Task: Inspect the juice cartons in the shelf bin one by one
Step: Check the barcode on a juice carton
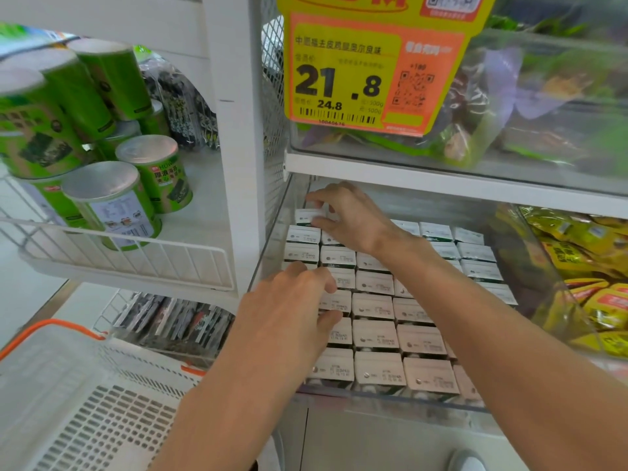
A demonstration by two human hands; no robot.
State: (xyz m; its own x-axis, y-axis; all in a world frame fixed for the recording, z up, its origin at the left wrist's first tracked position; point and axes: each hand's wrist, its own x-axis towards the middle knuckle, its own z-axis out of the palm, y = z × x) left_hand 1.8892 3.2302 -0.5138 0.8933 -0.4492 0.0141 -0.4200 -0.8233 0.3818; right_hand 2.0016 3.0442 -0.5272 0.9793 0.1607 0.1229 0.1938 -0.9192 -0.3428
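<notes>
Several small white juice cartons (373, 309) stand packed in rows inside a clear shelf bin (390, 397), their printed tops facing up. My right hand (346, 215) reaches to the bin's far left corner, and its thumb and fingers pinch the top of a back-row carton (306, 216), which sits slightly above its neighbours. My left hand (292, 314) lies over the left column of cartons near the middle of the bin, fingers straight and touching the carton tops, holding nothing.
A yellow price tag (356, 79) hangs from the clear bin above. Yellow snack packs (598, 283) fill the bin to the right. Green canisters (129, 202) stand on the left wire shelf. A white basket with orange rim (85, 402) sits at lower left.
</notes>
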